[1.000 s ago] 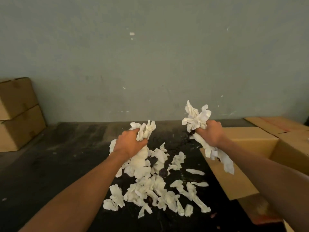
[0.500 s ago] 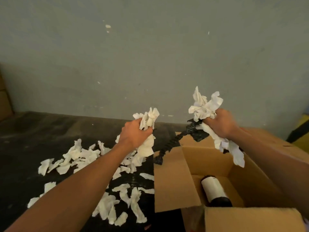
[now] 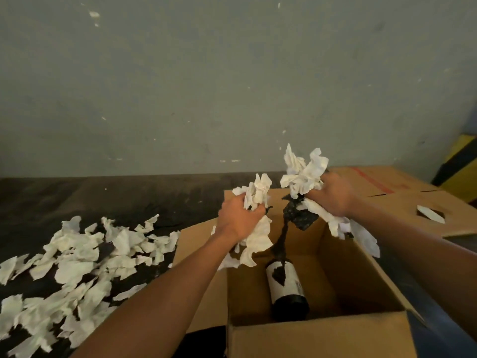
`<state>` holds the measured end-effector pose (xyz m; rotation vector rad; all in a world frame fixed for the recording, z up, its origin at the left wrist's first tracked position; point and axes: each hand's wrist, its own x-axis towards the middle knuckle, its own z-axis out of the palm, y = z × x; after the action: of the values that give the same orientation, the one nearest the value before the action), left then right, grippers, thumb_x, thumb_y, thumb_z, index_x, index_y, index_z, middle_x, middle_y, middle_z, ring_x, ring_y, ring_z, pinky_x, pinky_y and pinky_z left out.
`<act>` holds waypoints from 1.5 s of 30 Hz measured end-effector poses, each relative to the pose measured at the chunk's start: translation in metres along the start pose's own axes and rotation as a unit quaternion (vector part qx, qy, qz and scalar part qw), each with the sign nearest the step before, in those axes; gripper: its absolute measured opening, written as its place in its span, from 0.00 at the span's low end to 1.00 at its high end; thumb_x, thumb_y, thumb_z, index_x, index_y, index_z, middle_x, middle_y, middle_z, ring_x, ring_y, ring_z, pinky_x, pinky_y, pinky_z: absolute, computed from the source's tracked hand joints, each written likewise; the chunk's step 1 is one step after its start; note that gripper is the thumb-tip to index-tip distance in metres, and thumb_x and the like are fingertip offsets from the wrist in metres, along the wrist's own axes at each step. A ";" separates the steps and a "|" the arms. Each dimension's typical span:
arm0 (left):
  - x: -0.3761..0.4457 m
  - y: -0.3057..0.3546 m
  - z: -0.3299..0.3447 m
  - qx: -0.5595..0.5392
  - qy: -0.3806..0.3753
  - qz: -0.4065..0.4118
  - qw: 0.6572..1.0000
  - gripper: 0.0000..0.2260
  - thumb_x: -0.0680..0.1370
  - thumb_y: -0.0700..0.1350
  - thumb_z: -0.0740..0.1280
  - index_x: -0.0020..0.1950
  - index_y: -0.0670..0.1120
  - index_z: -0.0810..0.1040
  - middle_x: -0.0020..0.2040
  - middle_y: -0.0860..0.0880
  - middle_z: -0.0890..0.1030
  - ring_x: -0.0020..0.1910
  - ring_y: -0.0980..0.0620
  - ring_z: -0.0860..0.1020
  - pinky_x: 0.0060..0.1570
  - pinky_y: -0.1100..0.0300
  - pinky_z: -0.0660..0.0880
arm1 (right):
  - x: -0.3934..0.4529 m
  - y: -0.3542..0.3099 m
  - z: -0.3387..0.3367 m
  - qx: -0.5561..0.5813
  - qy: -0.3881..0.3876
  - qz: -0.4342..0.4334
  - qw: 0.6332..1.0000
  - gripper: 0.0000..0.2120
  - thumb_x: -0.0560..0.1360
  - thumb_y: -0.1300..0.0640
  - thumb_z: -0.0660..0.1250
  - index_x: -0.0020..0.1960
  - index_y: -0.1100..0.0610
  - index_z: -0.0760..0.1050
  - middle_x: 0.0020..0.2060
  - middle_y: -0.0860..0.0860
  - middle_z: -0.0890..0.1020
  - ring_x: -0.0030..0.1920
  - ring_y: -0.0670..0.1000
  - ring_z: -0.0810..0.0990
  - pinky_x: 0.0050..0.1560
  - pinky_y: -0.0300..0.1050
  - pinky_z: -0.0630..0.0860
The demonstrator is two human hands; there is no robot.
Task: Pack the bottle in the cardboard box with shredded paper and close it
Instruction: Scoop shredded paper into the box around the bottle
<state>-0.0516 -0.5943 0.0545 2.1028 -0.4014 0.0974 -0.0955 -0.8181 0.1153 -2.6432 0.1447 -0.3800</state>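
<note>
Both fists now over the open cardboard box, where a second ago they hung above the scattered heap on the dark surface. Left hand clenched, fingers closed around a wad of shredded paper that spills above and below the grip. Right hand likewise clenched on a larger wad, with a twisted black strip caught up in it and dangling down toward the box. Bottle lying on its side on the box floor, near the middle, dark base toward the near wall, neck pointing away and partly hidden behind the strip. Box floor around it bare cardboard, no padding in yet.

Meaning for the task, as a judgement: carry from heap to box finished, release of the first handfuls next; packing barely begun, closing a long way off. Plenty more paper left on the surface, to the left of the box. Black strip likely to drop in with the paper unless picked out.

White label wrapped round the bottle body, carrying a dark heart-like mark; no lettering legible. Second cardboard box at the far right with a red stripe across its top; no readable print there either.
</note>
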 end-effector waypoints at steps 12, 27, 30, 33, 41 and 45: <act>-0.019 -0.057 0.084 -0.007 -0.176 -0.175 0.969 0.29 0.75 0.56 0.68 0.74 0.52 0.65 0.70 0.49 0.72 0.66 0.47 0.72 0.62 0.55 0.71 | -0.025 0.081 0.103 0.019 -0.227 0.000 0.974 0.20 0.75 0.40 0.65 0.64 0.46 0.74 0.61 0.48 0.79 0.60 0.51 0.77 0.62 0.51 0.73; -0.019 -0.082 0.103 0.157 -0.301 -0.177 0.924 0.37 0.77 0.62 0.63 0.80 0.56 0.46 0.80 0.45 0.53 0.77 0.41 0.56 0.73 0.48 0.59 | -0.015 0.115 0.111 -0.081 -0.316 0.100 0.940 0.45 0.64 0.25 0.64 0.75 0.41 0.58 0.77 0.54 0.56 0.75 0.59 0.57 0.75 0.57 0.55; -0.029 -0.090 0.112 0.181 -0.371 -0.227 0.882 0.41 0.76 0.65 0.63 0.80 0.55 0.42 0.81 0.45 0.48 0.79 0.42 0.50 0.74 0.49 0.56 | -0.029 0.122 0.126 -0.119 -0.354 0.143 0.916 0.51 0.61 0.20 0.57 0.77 0.40 0.46 0.79 0.55 0.48 0.77 0.63 0.47 0.75 0.62 0.49; -0.038 -0.097 0.117 0.224 -0.430 -0.262 0.835 0.48 0.74 0.64 0.68 0.79 0.55 0.37 0.81 0.45 0.44 0.79 0.40 0.48 0.74 0.46 0.58 | -0.049 0.122 0.137 -0.111 -0.473 0.161 0.859 0.46 0.70 0.26 0.58 0.78 0.42 0.39 0.79 0.53 0.45 0.78 0.59 0.47 0.75 0.56 0.51; -0.031 -0.081 0.105 0.361 -0.452 -0.210 0.788 0.37 0.72 0.60 0.72 0.75 0.45 0.66 0.72 0.45 0.71 0.65 0.44 0.73 0.60 0.51 0.75 | -0.034 0.120 0.110 -0.056 -0.462 0.137 0.874 0.32 0.75 0.41 0.65 0.75 0.50 0.62 0.73 0.51 0.66 0.66 0.55 0.72 0.61 0.46 0.73; -0.040 -0.074 0.111 0.363 -0.526 -0.198 0.743 0.31 0.75 0.59 0.69 0.74 0.46 0.67 0.71 0.45 0.72 0.63 0.43 0.75 0.57 0.52 0.76 | -0.054 0.120 0.118 -0.140 -0.538 0.102 0.825 0.31 0.76 0.45 0.64 0.76 0.51 0.61 0.73 0.52 0.66 0.70 0.54 0.68 0.66 0.49 0.67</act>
<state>-0.0751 -0.6412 -0.0746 2.7888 -0.6081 -1.4750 -0.1171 -0.8649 -0.0539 -2.6466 0.1068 1.2840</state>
